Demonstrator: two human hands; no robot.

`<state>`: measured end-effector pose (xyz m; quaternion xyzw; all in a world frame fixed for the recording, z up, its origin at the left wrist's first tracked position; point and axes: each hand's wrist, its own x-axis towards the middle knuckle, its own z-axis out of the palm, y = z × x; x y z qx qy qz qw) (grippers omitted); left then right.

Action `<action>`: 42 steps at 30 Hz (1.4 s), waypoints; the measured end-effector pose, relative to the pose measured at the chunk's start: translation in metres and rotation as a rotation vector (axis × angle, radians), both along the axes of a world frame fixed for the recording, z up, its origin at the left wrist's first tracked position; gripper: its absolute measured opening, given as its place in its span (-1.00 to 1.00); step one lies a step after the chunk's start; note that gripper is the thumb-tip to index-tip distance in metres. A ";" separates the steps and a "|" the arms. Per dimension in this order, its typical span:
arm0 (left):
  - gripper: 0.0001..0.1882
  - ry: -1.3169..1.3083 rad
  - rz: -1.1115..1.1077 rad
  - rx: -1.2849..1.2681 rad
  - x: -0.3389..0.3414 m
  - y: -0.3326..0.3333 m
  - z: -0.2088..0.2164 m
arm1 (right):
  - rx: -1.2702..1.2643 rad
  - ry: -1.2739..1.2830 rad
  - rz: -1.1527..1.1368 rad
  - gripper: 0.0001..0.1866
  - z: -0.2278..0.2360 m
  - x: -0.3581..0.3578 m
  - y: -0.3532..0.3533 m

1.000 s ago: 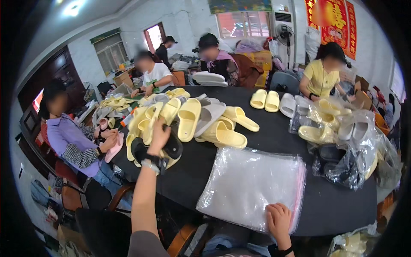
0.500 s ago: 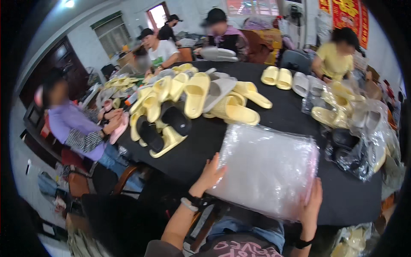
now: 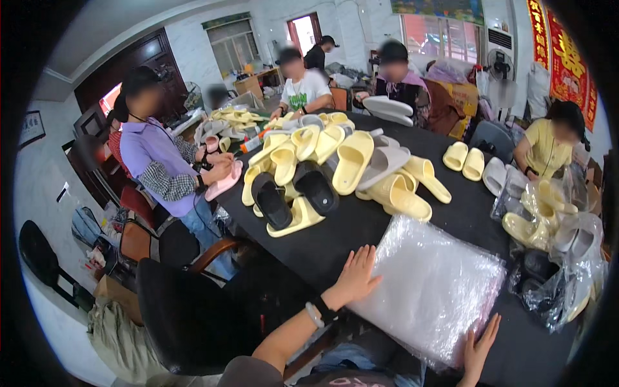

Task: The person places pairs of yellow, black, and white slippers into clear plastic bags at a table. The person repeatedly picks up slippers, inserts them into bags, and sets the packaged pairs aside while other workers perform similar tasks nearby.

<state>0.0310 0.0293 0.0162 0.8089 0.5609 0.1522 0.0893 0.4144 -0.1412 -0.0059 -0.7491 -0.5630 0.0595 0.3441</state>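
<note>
A flat stack of clear plastic bags (image 3: 432,290) lies on the black-covered table (image 3: 296,251) in front of me. My left hand (image 3: 356,276) rests against the stack's left edge, fingers stretched out. At its lower right corner my right hand (image 3: 480,348) touches the side, its fingers extended too. Neither hand grips anything. Just beyond the bags is a big heap of slides, with yellow slides (image 3: 354,162), black slides (image 3: 271,200) and grey slides (image 3: 383,164) piled over one another.
Bagged slides (image 3: 561,258) crowd the table's right side. A yellow pair (image 3: 464,161) stands beyond the heap. At the left a person in purple (image 3: 158,161) handles a pink slide (image 3: 224,180). Other people sit around the far side. A black chair (image 3: 174,322) stands at my left.
My view has swung to the left, so the scene sits farther right. Both hands stay at the bag stack's edges; the left hand's fingers now lie flatter along it.
</note>
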 end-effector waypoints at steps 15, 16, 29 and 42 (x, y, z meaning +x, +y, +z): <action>-0.31 0.067 -0.154 0.231 0.059 -0.060 -0.023 | -0.344 -0.366 0.223 -0.28 0.013 -0.059 -0.010; -0.31 0.059 -0.154 0.227 0.061 -0.061 -0.027 | -0.323 -0.391 0.219 -0.29 0.006 -0.058 -0.009; -0.32 0.091 -0.186 0.233 0.062 -0.058 -0.028 | 0.520 0.764 0.080 -0.30 0.088 0.058 -0.001; -0.24 0.175 -0.219 0.169 0.063 -0.053 -0.034 | 0.010 -0.395 -0.352 -0.11 0.186 0.202 0.093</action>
